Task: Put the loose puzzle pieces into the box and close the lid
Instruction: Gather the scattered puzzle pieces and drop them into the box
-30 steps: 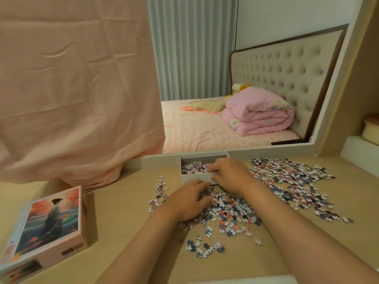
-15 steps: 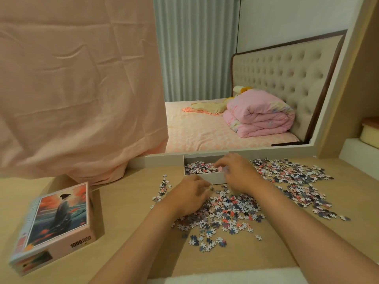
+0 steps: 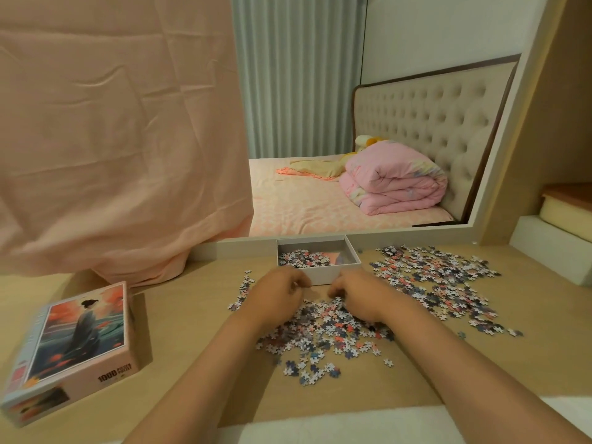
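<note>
An open white box (image 3: 326,273) stands at the back of the desk, with some puzzle pieces (image 3: 299,258) heaped in its left half. In front of it lies a big spread of loose pieces (image 3: 323,331), and a second spread (image 3: 439,277) lies to the right. My left hand (image 3: 278,296) and my right hand (image 3: 360,296) rest palm down on the near pile, just before the box's front wall, fingers curled into the pieces. What they hold is hidden under the fingers. The lid (image 3: 73,350), printed with a figure on orange, lies at the far left.
A large mirror (image 3: 352,123) leans behind the desk, half covered by a peach cloth (image 3: 112,139) that hangs down onto the desk. A white step (image 3: 551,248) rises at the right. A white strip runs along the desk's near edge.
My right hand has come back out of the box and down onto the near pile. My left hand has shifted slightly toward the box. The view has tilted down a little.
</note>
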{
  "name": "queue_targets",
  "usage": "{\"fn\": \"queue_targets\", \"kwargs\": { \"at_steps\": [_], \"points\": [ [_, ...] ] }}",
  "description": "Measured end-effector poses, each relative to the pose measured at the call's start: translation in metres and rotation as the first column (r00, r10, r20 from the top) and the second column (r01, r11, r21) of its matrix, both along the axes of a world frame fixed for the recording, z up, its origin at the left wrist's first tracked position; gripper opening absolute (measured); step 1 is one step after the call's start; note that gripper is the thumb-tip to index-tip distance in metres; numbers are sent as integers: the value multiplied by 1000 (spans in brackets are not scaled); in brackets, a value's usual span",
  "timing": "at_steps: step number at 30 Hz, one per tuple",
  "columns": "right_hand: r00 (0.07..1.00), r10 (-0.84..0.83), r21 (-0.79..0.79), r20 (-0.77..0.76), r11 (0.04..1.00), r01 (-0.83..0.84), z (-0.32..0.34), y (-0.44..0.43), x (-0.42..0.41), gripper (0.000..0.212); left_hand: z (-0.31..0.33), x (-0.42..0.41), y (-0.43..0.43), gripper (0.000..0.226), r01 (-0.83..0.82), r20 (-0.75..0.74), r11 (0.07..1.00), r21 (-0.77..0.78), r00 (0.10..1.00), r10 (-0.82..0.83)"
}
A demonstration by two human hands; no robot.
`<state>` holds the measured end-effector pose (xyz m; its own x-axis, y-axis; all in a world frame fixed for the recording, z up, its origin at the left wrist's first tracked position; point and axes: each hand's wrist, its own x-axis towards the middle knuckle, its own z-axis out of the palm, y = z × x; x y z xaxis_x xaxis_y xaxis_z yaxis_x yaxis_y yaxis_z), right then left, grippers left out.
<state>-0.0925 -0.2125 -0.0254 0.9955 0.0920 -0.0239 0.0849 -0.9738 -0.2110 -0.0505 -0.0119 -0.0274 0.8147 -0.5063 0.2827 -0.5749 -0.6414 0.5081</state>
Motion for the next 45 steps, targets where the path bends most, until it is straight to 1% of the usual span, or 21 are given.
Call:
{"fn": "queue_targets", "kwargs": {
  "at_steps": [2, 4, 6, 8, 10, 12, 14, 17, 19, 22, 23, 25, 27, 28, 32, 34, 37, 41, 43, 44, 45],
  "points": [
    [1000, 4, 56, -1, 998, -4, 8, 3, -1, 54, 0, 8, 15, 24, -149, 39, 985, -90, 987, 153],
    [999, -3, 94, 52, 996, -2, 17, 10, 0, 49, -2, 20, 31, 21, -274, 44, 953, -127, 959, 281],
    [994, 20, 147, 108, 988, -36, 25, 26, 6, 43, -6, 33, 44, 23, -327, 57, 945, 0, 943, 327],
    [989, 52, 144, 137, 987, -72, 31, 49, 13, 45, -9, 46, 55, 43, -266, 1, 934, 237, 962, 274],
    [985, 100, 129, 140, 985, -118, 34, 75, 22, 48, -11, 54, 61, 50, -120, -119, 914, 389, 977, 179],
    [983, 143, 145, 119, 976, -160, 34, 99, 31, 49, -11, 55, 67, 40, -27, -170, 937, 350, 981, 92],
    [984, 161, 168, 75, 971, -172, 35, 117, 42, 53, -9, 51, 73, 27, -29, -198, 981, 193, 978, 68],
    [991, 134, 150, -7, 980, -131, 29, 136, 62, 56, -2, 41, 87, 33, -26, -234, 997, 77, 971, 44],
    [989, 131, 123, -61, 985, -123, 24, 147, 71, 46, -1, 37, 98, 33, -45, -224, 999, 12, 974, 47],
    [986, 140, 53, -93, 989, -135, 14, 155, 73, 22, 0, 30, 115, 28, -156, -249, 985, -77, 959, 133],
    [985, 152, 38, -86, 988, -149, 11, 156, 72, 23, 1, 28, 119, 24, -188, -217, 982, -35, 960, 176],
    [979, 193, 25, -71, 981, -192, 6, 154, 66, 36, -1, 26, 123, 31, -221, -127, 958, 182, 961, 245],
    [971, 233, 25, -57, 972, -232, 4, 148, 58, 47, -3, 20, 122, 48, -189, -145, 906, 378, 955, 260],
    [968, 243, 24, -58, 970, -242, 5, 144, 53, 49, -5, 18, 119, 51, -161, -168, 893, 421, 953, 251],
    [970, 235, 55, -62, 971, -231, 10, 120, 31, 52, -6, 6, 97, 44, -52, -208, 911, 409, 967, 148],
    [979, 192, 99, -64, 978, -185, 12, 105, 22, 53, -6, 1, 83, 39, 0, -211, 930, 367, 974, 83],
    [990, 118, 161, -78, 981, -104, 19, 83, 9, 52, -5, -7, 61, 41, 65, -210, 941, 332, 978, 6],
    [998, 33, 222, -46, 975, -22, 28, 62, -5, 44, 4, -12, 42, 35, 102, -214, 941, 323, 976, -32],
    [999, 18, 217, -39, 976, -9, 31, 53, -9, 37, 12, -13, 40, 47, 60, -249, 943, 326, 968, 25],
    [998, 23, 185, -58, 983, -12, 31, 48, -11, 34, 16, -12, 41, 60, 15, -270, 928, 372, 958, 93],
    [995, 22, 126, -100, 992, -9, 31, 44, -11, 42, 21, -13, 43, 72, -21, -277, 889, 458, 947, 165]
  ]
}}
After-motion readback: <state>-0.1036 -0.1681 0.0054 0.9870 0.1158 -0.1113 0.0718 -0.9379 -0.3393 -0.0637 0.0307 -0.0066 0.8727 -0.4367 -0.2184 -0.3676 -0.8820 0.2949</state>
